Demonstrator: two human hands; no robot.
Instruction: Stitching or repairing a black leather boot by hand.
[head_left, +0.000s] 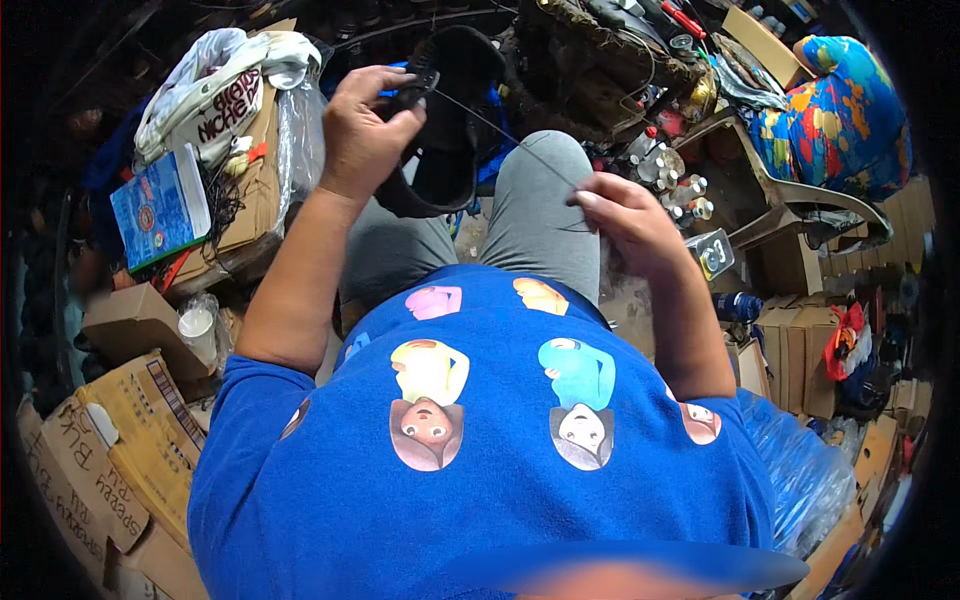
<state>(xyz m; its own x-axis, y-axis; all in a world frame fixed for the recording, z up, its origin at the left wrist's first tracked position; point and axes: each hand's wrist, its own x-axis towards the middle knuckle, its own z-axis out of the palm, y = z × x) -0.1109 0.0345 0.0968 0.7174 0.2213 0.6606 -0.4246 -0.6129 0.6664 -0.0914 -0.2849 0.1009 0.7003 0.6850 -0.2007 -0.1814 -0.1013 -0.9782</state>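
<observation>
Above my knees is a dark shoe (428,200), black, with its opening facing up. My left hand (365,125) is closed on the shoe's left edge, thumb and fingers pinching a small dark part of it. From that spot a thin dark thread (500,133) runs taut, down and to the right, across my right knee. My right hand (630,215) pinches the thread's other end between thumb and forefinger. Whether a needle is in those fingers is too small to tell.
Left stands a stack with a white printed cloth (225,95) and a blue book (160,208). Several small bottles (665,165) stand right of my knee, beside a plastic chair (800,195) with a colourful bundle (845,120). Cardboard boxes (140,325) lie around.
</observation>
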